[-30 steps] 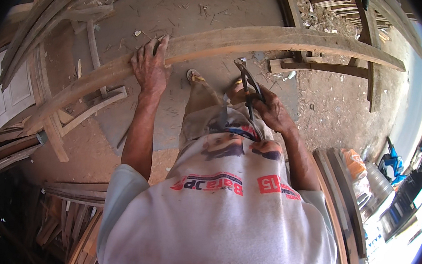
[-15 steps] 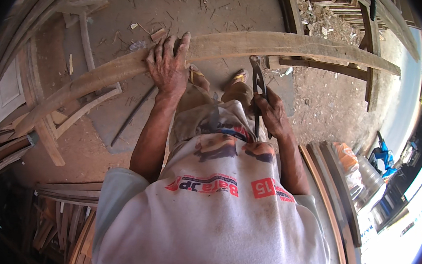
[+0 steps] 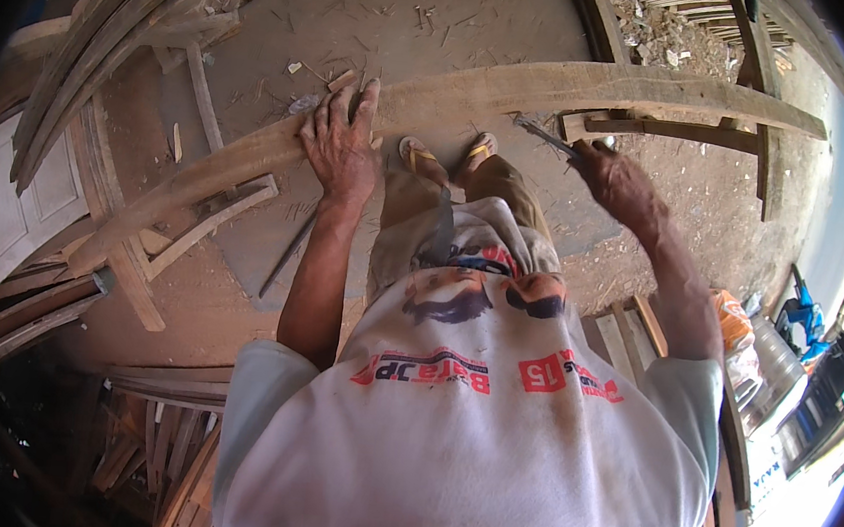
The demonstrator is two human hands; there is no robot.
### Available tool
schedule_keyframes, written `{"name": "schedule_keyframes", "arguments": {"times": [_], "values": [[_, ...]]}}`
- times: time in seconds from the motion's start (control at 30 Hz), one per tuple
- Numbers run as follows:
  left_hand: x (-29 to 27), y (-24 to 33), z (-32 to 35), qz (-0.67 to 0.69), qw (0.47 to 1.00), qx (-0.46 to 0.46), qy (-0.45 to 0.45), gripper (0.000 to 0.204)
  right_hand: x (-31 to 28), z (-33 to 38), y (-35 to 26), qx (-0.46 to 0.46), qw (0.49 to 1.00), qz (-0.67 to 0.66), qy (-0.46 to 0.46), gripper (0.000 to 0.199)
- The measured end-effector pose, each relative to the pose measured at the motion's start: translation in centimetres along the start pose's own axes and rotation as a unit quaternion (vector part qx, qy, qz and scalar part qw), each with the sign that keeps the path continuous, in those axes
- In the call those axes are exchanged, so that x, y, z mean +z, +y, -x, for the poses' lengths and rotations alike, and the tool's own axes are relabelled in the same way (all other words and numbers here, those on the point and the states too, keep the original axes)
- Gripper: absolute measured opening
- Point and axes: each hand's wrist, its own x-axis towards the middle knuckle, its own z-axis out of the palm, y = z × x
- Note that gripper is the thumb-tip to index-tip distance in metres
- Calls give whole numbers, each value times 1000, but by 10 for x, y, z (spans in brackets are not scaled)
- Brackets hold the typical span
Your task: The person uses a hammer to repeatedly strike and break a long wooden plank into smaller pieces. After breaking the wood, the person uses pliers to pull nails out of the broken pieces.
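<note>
A long curved wooden plank (image 3: 578, 88) lies across in front of me, bowing down toward the left. My left hand (image 3: 339, 151) rests on it palm down, with the fingers stretched out and slightly apart toward its far edge. To the right, my right hand (image 3: 618, 183) is closed round a pair of dark metal pincers (image 3: 549, 137). Their tip points left, close to the plank's near edge, and I cannot tell whether it touches. My fingers cover the handles.
Wooden trestles (image 3: 767, 163) stand under the plank at right and left. Curved boards (image 3: 110, 46) are stacked at the far left, above a white panelled door (image 3: 22, 193). Wood scraps litter the floor (image 3: 443, 24). More boards (image 3: 627, 332) lie beside me at right.
My right hand has swung outward to the right, away from my body, turning the pincers from nearly upright to pointing left. My left hand stays on the plank.
</note>
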Motion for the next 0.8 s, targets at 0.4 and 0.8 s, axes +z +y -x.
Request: {"name": "schedule_keyframes", "arguments": {"times": [0.4, 0.8], "values": [[-56, -11, -69, 57, 963, -52, -260, 85, -11, 43, 35, 250, 828, -491, -101, 27], [-104, -174, -73, 85, 952, -46, -291, 127, 82, 45, -119, 284, 608, -740, 39, 38]]}}
